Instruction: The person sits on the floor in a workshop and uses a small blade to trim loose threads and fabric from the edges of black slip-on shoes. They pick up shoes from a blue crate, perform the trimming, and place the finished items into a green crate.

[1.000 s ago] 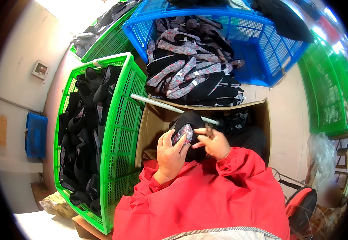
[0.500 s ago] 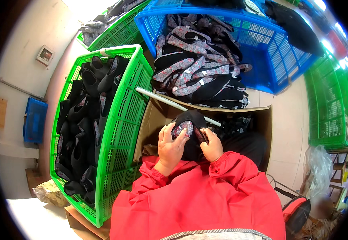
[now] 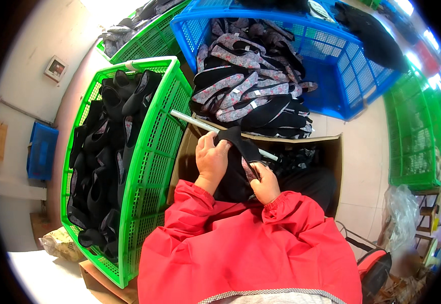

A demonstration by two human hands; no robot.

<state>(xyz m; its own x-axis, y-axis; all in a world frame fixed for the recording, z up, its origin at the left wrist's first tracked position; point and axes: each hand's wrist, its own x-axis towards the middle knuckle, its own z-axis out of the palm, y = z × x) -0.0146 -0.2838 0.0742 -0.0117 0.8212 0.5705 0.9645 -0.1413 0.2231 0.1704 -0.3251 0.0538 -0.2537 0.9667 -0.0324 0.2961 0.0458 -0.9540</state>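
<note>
Over the cardboard box, both my hands grip a black cloth shoe upper [image 3: 243, 145] with a floral lining. My left hand [image 3: 211, 161] is closed on its upper left part, fingertips curled over the edge. Lower on the other side, my right hand [image 3: 265, 183] pinches its edge between thumb and fingers. Pinkish lining shows in the opening between the hands. The lower end of the upper blends into the dark area below, so its outline is unclear there. A pale rod [image 3: 195, 120] lies slantwise across the box, partly behind the upper.
An open cardboard box [image 3: 334, 167] holds dark pieces. At left, a green crate [image 3: 152, 167] is filled with black uppers. Ahead, floral-lined pieces [image 3: 251, 83] are heaped against a blue crate [image 3: 352, 71]. Another green crate [image 3: 413, 137] and a clear plastic bag [image 3: 402, 210] are at right.
My left hand has shifted slightly left and up, from beside the lined opening to the black edge. The upper is now stretched between the hands; my right hand has barely moved.
</note>
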